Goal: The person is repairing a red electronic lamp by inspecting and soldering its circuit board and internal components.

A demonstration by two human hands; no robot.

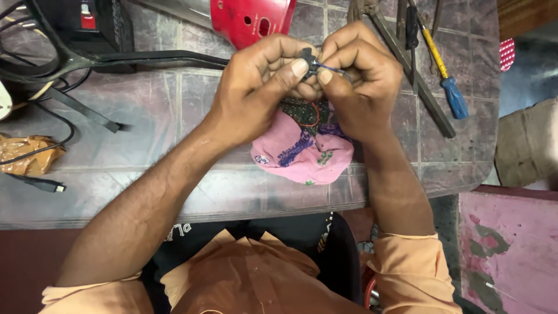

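Two hands pinching one small black part above the tiled worktop.

Left hand and right hand both clenched on small black part with one thin wire, held over one pink cloth. Nearby: one red housing, one blue-handled screwdriver, one brown bag.

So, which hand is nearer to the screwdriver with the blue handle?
The right hand. It is just left of the screwdriver in the picture, while the left hand is farther away, beyond the right one.
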